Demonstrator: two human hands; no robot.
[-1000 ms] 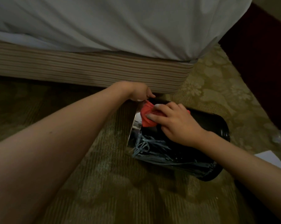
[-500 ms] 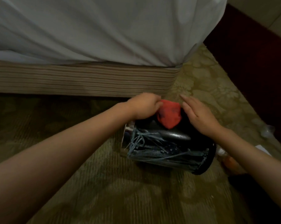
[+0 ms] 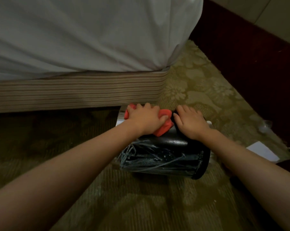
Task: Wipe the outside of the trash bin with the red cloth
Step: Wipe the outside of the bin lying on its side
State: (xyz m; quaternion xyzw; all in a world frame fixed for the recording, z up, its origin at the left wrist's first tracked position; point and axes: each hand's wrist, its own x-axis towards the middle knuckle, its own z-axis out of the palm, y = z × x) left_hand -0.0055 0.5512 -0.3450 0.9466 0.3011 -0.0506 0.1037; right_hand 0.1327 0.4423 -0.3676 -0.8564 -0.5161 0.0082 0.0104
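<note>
The trash bin (image 3: 166, 144) was found lying on its side on the carpet (image 3: 141, 205), toward the carpet's right edge and just beside the bed base (image 3: 74, 92). The red cloth (image 3: 161, 130) was bunched and gripped by the left hand (image 3: 143, 119) against the bin's upper side. The right hand (image 3: 191, 122) was laid flat on the bin beside the cloth, with its fingers straight.

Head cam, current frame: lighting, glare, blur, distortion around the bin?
Head view: dim warm light, carpet murky. Head view: soft glare patch on the trash bin, just below the red cloth. Head view: striped bed base bows, wide-lens distortion. Head view: left hand and right hand reasonably sharp, no strong motion blur.
</note>
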